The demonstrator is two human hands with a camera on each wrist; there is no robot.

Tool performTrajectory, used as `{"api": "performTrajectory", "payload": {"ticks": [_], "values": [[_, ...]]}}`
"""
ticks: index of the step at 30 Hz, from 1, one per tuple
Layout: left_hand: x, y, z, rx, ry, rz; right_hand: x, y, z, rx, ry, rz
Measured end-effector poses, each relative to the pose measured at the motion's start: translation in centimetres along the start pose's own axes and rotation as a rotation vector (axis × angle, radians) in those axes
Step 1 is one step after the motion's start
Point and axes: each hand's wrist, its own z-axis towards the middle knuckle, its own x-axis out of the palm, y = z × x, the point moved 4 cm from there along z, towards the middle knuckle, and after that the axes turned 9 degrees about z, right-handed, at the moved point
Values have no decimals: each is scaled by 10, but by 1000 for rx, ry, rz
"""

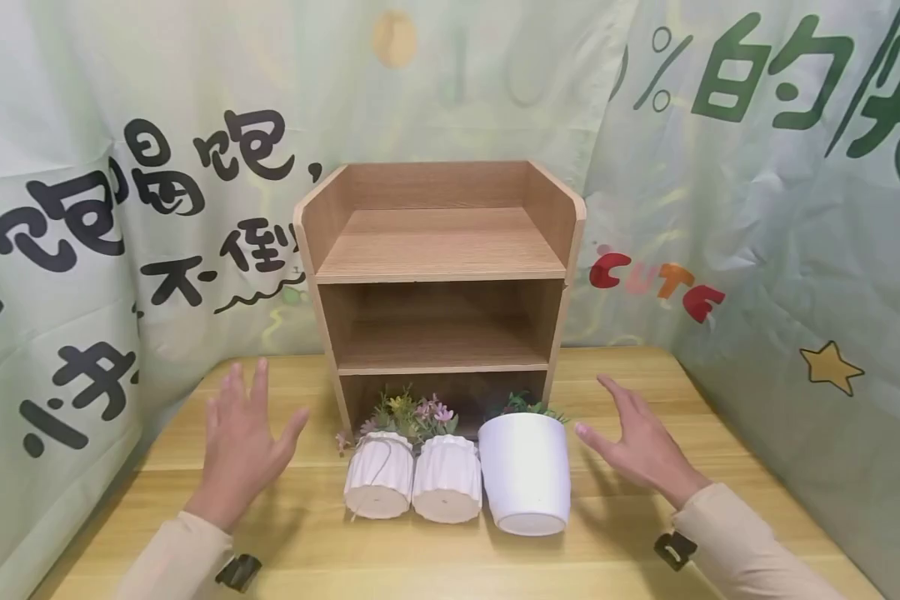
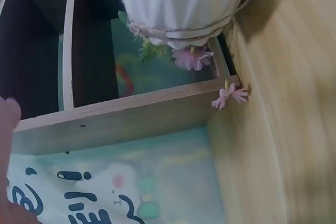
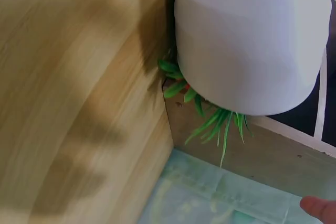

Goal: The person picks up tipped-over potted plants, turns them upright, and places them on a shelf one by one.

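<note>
Three white plant pots lie on their sides in front of the shelf, bases toward me and plants pointing at it. The left ribbed pot (image 1: pixel 379 473) has twine round it and pink flowers (image 2: pixel 192 57); the middle ribbed pot (image 1: pixel 447 479) touches or nearly touches it. On the right is a larger smooth pot (image 1: pixel 525 471) with green leaves (image 3: pixel 214 121). My left hand (image 1: pixel 243 446) hovers left of the pots, fingers spread, holding nothing. Right of the large pot, my right hand (image 1: pixel 645 450) is also held out with fingers extended, apart from it.
A wooden shelf unit (image 1: pixel 442 275) with a top tray and two lower compartments stands at the back middle of the wooden table (image 1: pixel 450 571). Printed cloth curtains (image 1: pixel 450 83) hang behind and at both sides, close to the table's edges.
</note>
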Motion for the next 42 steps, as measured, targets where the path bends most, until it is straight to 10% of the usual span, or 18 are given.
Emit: {"api": "performTrajectory", "payload": {"ticks": [14,26,42], "values": [[10,-20,65,-74,8,-456,28,6,-1,168,114,337],[14,-42,106,33,-64,-552,55,5,-8,352,221,515],[17,-44,127,-78,-167,-668,78,7,-17,424,284,784]]}}
